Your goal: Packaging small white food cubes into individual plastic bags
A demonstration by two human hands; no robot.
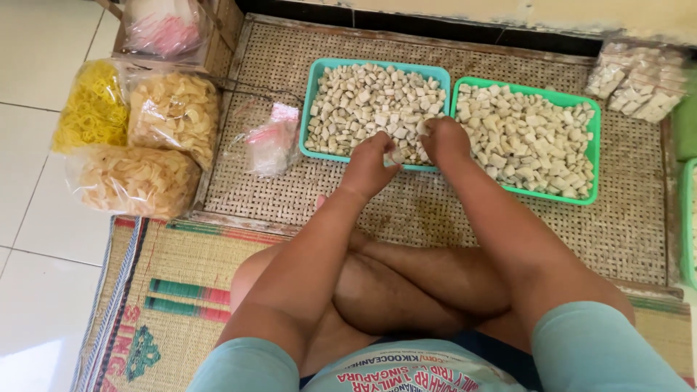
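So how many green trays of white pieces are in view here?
3. One teal tray is under both hands, a green tray sits beside it on the right, and a third tray's edge is cut off at the far right. Others may lie outside the view.

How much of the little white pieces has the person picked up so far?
Done: filled bags of pieces lie at the top right. In hand: the left hand and right hand reach into the near edge of the teal tray, fingers among the white pieces. Left: that tray and the green tray are both full, and small empty bags wait beside them.
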